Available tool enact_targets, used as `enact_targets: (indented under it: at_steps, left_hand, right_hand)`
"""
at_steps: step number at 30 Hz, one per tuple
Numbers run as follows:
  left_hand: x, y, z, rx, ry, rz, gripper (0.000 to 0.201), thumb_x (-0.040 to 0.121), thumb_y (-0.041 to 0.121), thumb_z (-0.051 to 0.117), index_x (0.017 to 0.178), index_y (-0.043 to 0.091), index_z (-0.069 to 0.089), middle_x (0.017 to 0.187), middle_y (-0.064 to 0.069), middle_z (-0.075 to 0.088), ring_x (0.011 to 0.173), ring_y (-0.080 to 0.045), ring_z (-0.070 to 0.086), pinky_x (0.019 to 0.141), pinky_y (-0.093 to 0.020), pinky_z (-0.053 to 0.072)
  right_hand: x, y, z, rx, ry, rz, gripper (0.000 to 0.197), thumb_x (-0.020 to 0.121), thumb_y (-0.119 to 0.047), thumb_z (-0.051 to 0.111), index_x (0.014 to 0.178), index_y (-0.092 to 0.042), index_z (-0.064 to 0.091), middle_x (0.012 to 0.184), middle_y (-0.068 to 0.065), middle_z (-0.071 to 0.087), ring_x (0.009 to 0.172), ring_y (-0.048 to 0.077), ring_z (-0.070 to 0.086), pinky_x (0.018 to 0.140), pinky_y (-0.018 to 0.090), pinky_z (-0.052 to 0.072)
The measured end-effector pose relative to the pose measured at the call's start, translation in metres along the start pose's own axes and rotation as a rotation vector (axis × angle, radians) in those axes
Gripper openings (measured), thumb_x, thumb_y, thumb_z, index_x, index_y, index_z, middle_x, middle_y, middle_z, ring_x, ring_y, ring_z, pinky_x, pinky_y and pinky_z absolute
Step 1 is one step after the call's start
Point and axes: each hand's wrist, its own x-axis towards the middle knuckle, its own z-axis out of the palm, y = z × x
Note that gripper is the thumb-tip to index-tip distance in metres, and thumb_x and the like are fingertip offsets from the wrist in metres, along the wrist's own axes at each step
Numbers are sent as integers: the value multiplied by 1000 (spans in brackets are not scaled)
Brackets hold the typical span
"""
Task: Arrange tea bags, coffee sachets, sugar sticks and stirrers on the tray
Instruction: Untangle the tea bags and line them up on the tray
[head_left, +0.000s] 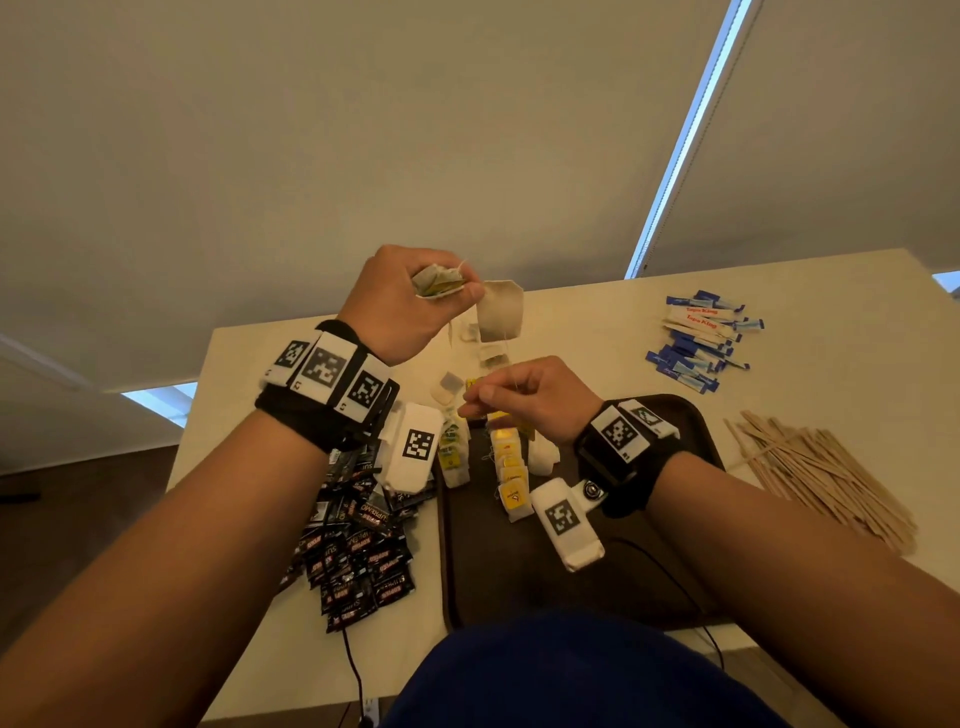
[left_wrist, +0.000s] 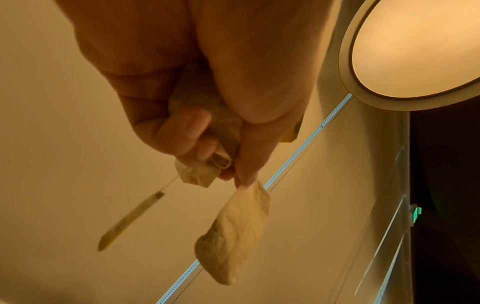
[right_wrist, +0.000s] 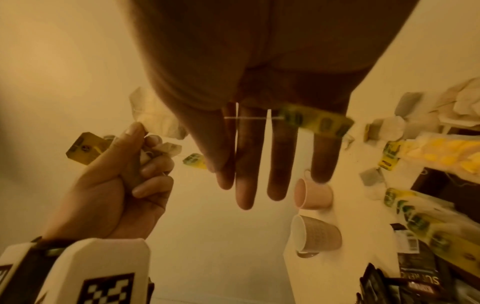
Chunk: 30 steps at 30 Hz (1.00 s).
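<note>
My left hand (head_left: 452, 296) is raised above the table's far side and grips a crumpled bunch of tea bags (head_left: 435, 280). One pale tea bag (head_left: 501, 317) hangs from its fingertips, also seen in the left wrist view as tea bag (left_wrist: 233, 232), with a blurred tag (left_wrist: 130, 218) dangling on a thread. Lower down, my right hand (head_left: 475, 402) pinches a thin tea bag string between thumb and forefinger; a green-yellow tag (right_wrist: 315, 121) lies across its fingers. Under the hands, the dark brown tray (head_left: 519, 571) holds a row of green-tagged tea bags (head_left: 453, 447) and a row of yellow-tagged ones (head_left: 509, 467).
Black coffee sachets (head_left: 353, 545) are heaped on the white table (head_left: 841, 364) left of the tray. Blue and white sugar sticks (head_left: 701, 338) lie at the far right, and wooden stirrers (head_left: 821, 478) right of the tray. Two paper cups (right_wrist: 311, 193) stand beyond the tea bags.
</note>
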Motion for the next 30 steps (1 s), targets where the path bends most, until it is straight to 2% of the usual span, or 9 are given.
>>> enact_targets:
  at_steps: [5,11,15,17,19,22,24,27,30]
  left_hand:
    - [0,2,1,-2,-15,13,10,88,21,74,88,11,76,80,-1,71,70,-12,62,67,-28,49]
    - [-1,8,0,-47,-46,-21,10,89,18,73,88,8,75,61,19,62,52,3,53,51,-9,36]
    - [-7,15,-5,-77,-134,-32,4,89,15,72,85,15,73,61,17,63,53,4,52,50,-8,37]
    - [-11,17,-8,-102,-209,-39,5,89,13,71,84,14,73,60,16,62,51,2,51,49,-11,38]
    - [-16,16,-8,-96,-279,-78,5,88,17,72,84,16,74,60,10,63,49,-8,50,46,-21,40]
    - [-23,7,-2,-53,-301,-179,7,84,31,75,83,24,76,61,9,62,52,-20,49,47,-28,40]
    - [-26,1,2,-38,-286,-242,11,80,39,76,83,28,77,70,10,64,56,-22,54,47,-26,40]
    - [-30,-2,10,-24,-303,-285,4,85,25,74,83,22,76,87,-2,65,57,-14,56,42,-21,40]
    - [-33,-4,15,-25,-302,-320,12,88,18,72,77,23,72,79,-2,56,57,-18,50,41,-22,38]
  right_hand:
    - [-2,10,-1,140,-78,118,28,92,9,51,119,4,60,112,23,68,100,31,66,90,49,54]
    - [0,16,-6,50,-73,124,34,93,17,38,119,5,56,106,26,68,93,30,69,78,32,59]
    - [13,13,-16,24,109,87,18,94,10,49,110,10,58,95,26,69,72,19,72,66,25,60]
    - [21,8,-25,-179,233,5,16,91,0,62,105,7,67,86,16,71,63,6,67,61,21,55]
    - [27,0,-35,-424,322,-100,12,87,-10,70,97,-7,75,74,-2,69,57,1,58,59,18,46]
    - [29,-19,-41,-382,311,-146,13,91,-9,66,99,-9,76,66,-3,67,48,4,54,51,19,48]
    - [28,-32,-40,-295,255,-145,16,94,-3,59,102,-2,73,70,3,70,55,10,63,57,23,56]
    - [25,-43,-35,-234,208,-172,17,94,-7,59,101,0,73,80,9,74,70,20,71,68,30,60]
    - [24,-43,-31,-249,216,-243,16,92,-8,64,104,-3,73,79,7,74,68,16,71,68,29,59]
